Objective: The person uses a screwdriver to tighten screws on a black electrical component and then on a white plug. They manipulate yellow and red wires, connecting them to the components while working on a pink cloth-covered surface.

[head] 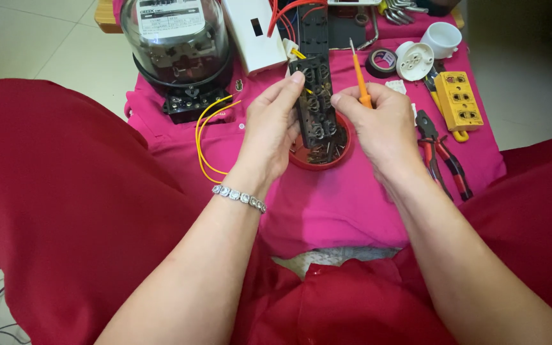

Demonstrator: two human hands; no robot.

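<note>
Seated view over red-clothed knees. The left hand (269, 131), a bracelet (239, 197) at its wrist, has its fingers closed on the edge of a black socket strip (315, 102), holding it upright with its metal contacts exposed, apparently so they face the tool. The right hand (378, 124) has its fingers wrapped around an orange screwdriver (360, 76), tip up beside the strip. Directly beneath lies a red dish (343, 153) holding small parts, probably there to catch loose hardware. All rests on a pink cloth (327, 204); pliers (442, 156) and a yellow socket block (458, 99) lie near its right edge, an electricity meter (177, 48) with yellow wires (206, 137) at its far left corner. Pale floor tiles (46, 45) surround it.
</note>
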